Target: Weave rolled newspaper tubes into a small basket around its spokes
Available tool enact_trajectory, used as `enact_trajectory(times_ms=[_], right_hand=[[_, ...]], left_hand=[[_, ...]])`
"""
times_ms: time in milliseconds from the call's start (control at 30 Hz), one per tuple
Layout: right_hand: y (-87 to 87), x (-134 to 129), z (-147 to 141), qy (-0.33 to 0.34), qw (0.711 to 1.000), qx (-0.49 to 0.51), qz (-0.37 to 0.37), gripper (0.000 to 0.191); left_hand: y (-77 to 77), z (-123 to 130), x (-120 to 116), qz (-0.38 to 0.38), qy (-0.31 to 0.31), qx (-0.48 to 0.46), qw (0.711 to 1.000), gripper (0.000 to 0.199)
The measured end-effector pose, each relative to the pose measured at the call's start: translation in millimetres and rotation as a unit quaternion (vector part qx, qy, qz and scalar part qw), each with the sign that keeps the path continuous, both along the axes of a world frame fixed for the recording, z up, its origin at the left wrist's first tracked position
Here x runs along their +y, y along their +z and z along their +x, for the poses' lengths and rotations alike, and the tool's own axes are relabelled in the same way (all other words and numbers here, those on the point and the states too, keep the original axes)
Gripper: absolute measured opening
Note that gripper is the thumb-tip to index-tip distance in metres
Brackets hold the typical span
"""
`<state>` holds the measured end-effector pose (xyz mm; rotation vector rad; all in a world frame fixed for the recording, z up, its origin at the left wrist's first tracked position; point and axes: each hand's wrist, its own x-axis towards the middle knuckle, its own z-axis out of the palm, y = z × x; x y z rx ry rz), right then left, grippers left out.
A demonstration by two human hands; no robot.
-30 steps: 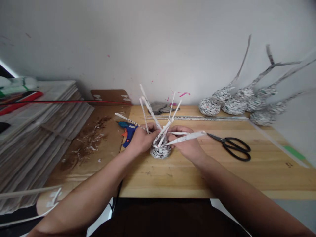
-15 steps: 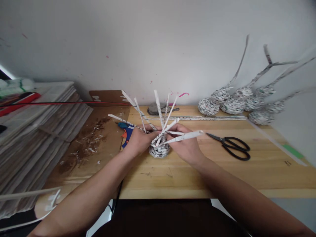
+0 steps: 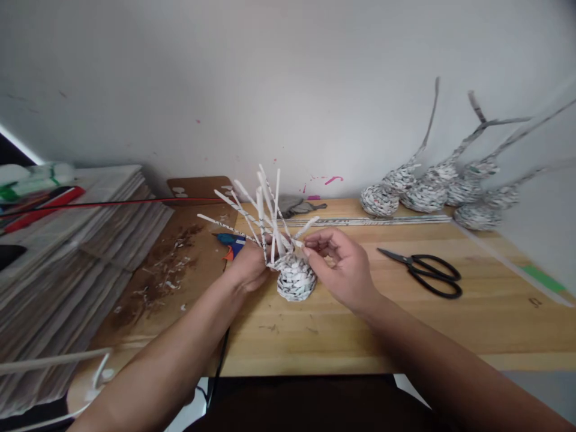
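A small round basket (image 3: 296,281), woven from rolled newspaper, tilts to the left above the wooden table. Several paper tubes (image 3: 261,207) fan up and leftward from its opening. On its left side my left hand (image 3: 251,264) is closed around the basket's upper edge and the tube bases, its fingertips partly hidden behind them. My right hand (image 3: 339,261) pinches a paper tube at the right of the rim between thumb and forefinger, with the other fingers curled. Just behind my left hand lies a blue and orange glue gun (image 3: 231,241), partly covered.
Black-handled scissors (image 3: 423,270) lie to the right. Several finished woven paper pieces (image 3: 425,195) with long stems stand by the wall. Long paper tubes (image 3: 373,221) and a grey cloth (image 3: 297,206) lie at the back. A newspaper stack (image 3: 90,258) rises at left beside brown scraps (image 3: 166,270).
The basket has tipped, and its tubes now lean left instead of spreading both ways. My right hand has turned to pinch at the rim; my left hand has shifted slightly lower.
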<state>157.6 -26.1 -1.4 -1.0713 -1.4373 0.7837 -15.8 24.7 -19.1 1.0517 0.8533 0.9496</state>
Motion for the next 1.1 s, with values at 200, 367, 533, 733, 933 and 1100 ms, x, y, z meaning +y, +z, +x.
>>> enact_trajectory(times_ms=[200,367,533,733,933,1100], right_hand=[[2.6,-3.3,2.4,-0.022,0.981,-0.147,0.128,0.018],[1.0,-3.2,3.3,-0.032,0.969,-0.195,0.15,0.022],[1.8,-3.6,6.1,-0.03,0.962,-0.21,0.174,0.022],[2.4,-3.4,3.7,-0.045,0.959,-0.202,0.193,0.016],[3.2,-5.9,-0.6,-0.044,0.96,-0.178,0.21,0.015],[2.9,-7.7,0.9,-0.044,0.953,-0.201,0.224,0.017]], left_hand=[[4.3,2.8,-3.0,-0.024,-0.053,0.002,0.998,0.025],[4.8,3.9,-4.7,-0.062,-0.046,-0.002,0.997,0.031],[6.9,6.0,-6.9,-0.053,-0.077,-0.003,0.996,0.028],[10.2,10.3,-10.2,-0.069,-0.076,-0.05,0.993,0.027],[4.5,8.4,-10.6,-0.082,-0.063,-0.069,0.992,0.028],[3.6,6.8,-9.3,-0.077,-0.084,-0.087,0.99,0.027]])
